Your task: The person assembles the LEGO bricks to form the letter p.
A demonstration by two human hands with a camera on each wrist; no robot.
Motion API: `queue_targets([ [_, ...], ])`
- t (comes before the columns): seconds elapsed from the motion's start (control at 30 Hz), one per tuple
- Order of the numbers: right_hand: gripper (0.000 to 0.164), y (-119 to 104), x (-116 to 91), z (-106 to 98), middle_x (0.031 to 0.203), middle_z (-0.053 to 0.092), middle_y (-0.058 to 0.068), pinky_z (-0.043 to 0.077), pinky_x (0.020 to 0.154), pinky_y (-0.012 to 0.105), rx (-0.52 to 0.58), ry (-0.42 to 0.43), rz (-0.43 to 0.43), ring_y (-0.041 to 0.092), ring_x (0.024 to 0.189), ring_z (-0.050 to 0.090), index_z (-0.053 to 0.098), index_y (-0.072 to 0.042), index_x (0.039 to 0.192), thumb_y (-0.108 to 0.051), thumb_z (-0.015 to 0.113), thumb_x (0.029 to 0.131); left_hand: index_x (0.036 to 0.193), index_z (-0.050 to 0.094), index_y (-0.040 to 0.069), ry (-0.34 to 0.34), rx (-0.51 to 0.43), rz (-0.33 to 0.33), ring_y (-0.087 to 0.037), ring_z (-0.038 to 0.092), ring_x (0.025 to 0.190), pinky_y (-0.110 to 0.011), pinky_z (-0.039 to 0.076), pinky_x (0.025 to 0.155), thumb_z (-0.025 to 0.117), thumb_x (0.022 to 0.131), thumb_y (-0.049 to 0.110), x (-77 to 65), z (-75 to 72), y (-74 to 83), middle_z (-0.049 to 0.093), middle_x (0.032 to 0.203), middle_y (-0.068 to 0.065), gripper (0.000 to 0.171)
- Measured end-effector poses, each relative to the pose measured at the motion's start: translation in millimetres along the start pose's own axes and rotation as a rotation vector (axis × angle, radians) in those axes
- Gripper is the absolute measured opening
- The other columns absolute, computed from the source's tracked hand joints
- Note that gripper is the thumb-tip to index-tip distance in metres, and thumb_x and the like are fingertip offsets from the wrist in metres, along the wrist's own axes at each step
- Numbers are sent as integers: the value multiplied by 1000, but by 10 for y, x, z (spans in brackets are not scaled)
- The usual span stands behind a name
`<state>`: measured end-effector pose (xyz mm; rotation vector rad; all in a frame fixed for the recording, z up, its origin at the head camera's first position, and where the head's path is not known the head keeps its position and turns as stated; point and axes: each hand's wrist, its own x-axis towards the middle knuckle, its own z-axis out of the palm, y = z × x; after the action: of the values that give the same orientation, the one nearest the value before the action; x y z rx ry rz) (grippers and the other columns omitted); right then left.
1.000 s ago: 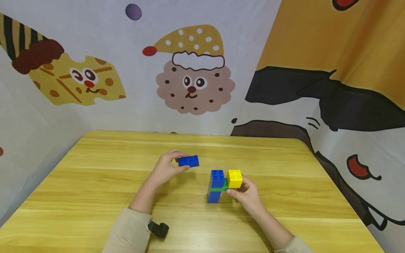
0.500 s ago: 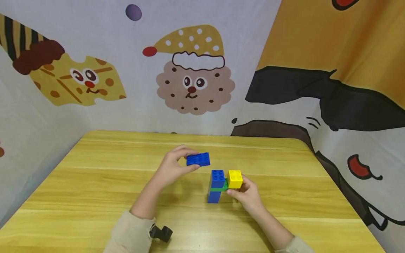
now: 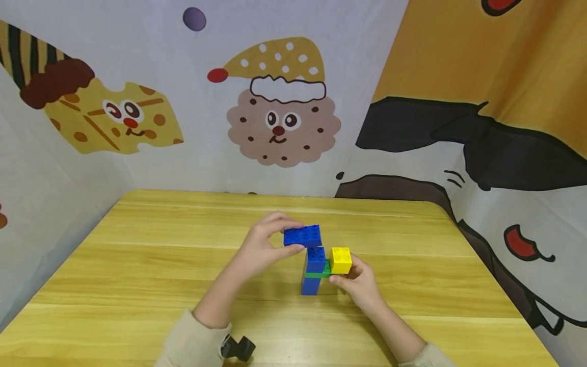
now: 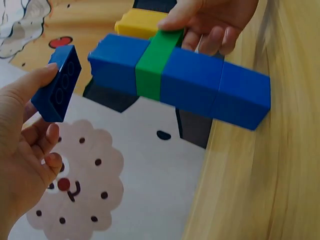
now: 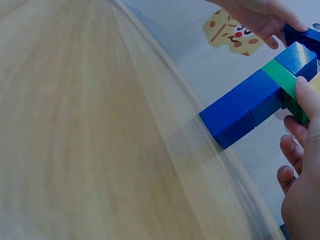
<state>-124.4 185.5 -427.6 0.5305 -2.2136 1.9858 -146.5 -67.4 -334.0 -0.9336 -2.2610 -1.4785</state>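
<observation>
My left hand (image 3: 259,250) pinches a flat blue studded building block (image 3: 303,236) between thumb and fingers. It is held tilted just above and behind the tower; the left wrist view shows its hollow underside and a gap to the tower. The building block tower stands upright on the table: two stacked blue blocks (image 4: 215,87) at the bottom, a green block (image 4: 159,65) across them, another blue block (image 3: 315,260) on top. On the green block's overhanging right end sits a yellow block (image 3: 341,260). My right hand (image 3: 359,285) grips the tower there, thumb at the green block.
The wooden table (image 3: 137,265) extends on all sides of the tower. Behind it hangs a cartoon-printed cloth (image 3: 183,168). A black wrist camera (image 3: 238,348) juts from the left sleeve, close over the tabletop.
My left hand has carried the flat blue block rightward, from left of the tower to just above its top. The right hand and the tower have stayed in place.
</observation>
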Motion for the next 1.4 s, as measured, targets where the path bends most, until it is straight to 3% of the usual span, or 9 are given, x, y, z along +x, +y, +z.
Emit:
queue_targets([
  [0.33,41,19,4,-9,107,66,15,53,72,27,24,-15,-30,13,86,62,56,13,118,9,71,79,111,70,11,-14,35,32,-10,50,104,-34,49,86,79,80,19,4,151,124,59,107,8,34],
  [0.6,40,20,11,-13,102,68,1,52,67,25,31,-27,-58,12,81,60,57,12,117,9,71,80,111,70,11,-18,50,54,-10,48,103,-28,47,84,79,80,20,5,258,168,59,105,9,34],
  [0.77,40,29,13,-23,103,68,1,51,64,25,46,-47,-77,12,80,59,58,6,120,8,70,82,110,71,10,-13,66,75,-10,48,102,-28,47,83,79,79,19,4,312,158,59,105,7,33],
  [1.23,42,51,16,-29,106,68,1,50,63,24,68,-46,-86,12,80,59,58,6,121,10,69,81,111,71,12,-28,118,49,-8,47,102,-29,46,82,80,80,22,-12,384,178,59,106,8,34],
  [1.4,42,51,13,-29,109,68,1,52,68,25,86,-57,-91,12,86,61,60,1,121,10,69,82,111,71,12,-36,125,38,-8,47,102,-29,46,83,80,79,22,-17,401,187,59,107,8,35],
])
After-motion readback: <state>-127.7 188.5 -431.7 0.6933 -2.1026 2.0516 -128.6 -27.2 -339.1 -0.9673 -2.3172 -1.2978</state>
